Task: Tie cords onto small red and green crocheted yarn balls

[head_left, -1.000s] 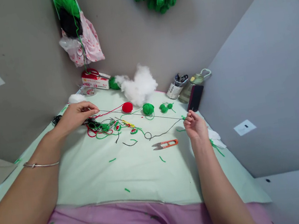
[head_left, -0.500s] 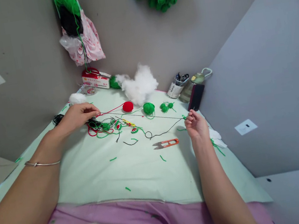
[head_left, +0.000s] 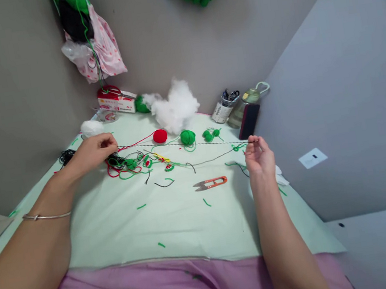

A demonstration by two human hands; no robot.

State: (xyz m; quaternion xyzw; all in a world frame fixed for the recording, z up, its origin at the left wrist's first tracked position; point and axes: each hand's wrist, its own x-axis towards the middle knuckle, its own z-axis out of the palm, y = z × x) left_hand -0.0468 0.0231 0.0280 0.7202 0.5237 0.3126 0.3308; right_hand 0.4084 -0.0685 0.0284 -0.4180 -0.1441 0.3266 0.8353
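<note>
A thin black thread (head_left: 178, 144) runs nearly straight between my two hands above the table. My left hand (head_left: 96, 151) pinches one end of it, over a tangle of black yarn (head_left: 117, 161). At the right, my right hand (head_left: 259, 154) pinches the other end between thumb and fingers, palm turned up. Below the taut stretch lie a red yarn ball (head_left: 160, 136), a green yarn ball (head_left: 188, 137) and small green-and-red crocheted pieces (head_left: 169, 167). Orange-handled thread snips (head_left: 211, 183) rest on the table nearer to me.
White stuffing (head_left: 176, 108) sits at the back, beside a box (head_left: 116, 102) with red scissors on it. A cup of tools (head_left: 223, 109), a bottle (head_left: 238, 114) and a phone (head_left: 250, 121) stand at the back right. A pink dotted bag (head_left: 107, 48) hangs on the wall.
My right hand has moved outward and slightly up, and the hands are farther apart. The loop in the slack thread on the table is gone. The view has shifted slightly.
</note>
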